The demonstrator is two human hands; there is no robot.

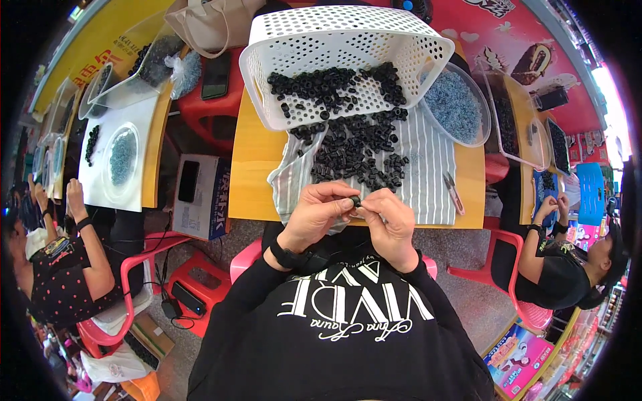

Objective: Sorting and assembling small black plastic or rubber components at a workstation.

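Over the near edge of a striped cloth [428, 180], my left hand [314, 215] pinches a small round black part [355, 200] between thumb and fingers. My right hand [391, 226] meets it from the other side, its closed fingertips against the same part. Anything smaller between the fingertips is too tiny to make out. Just beyond my hands a loose pile of small black ring-like parts [354, 150] spreads over the cloth. More of them spill from a white perforated basket [348, 41] tipped on its side toward me.
Right of the basket stands a clear round tub [483, 134] of tiny bluish translucent pieces. Thread snips [453, 194] with reddish handles lie at the cloth's right edge. The wooden table [251, 180] shows around the cloth. People [568, 254] sit working at tables on both sides.
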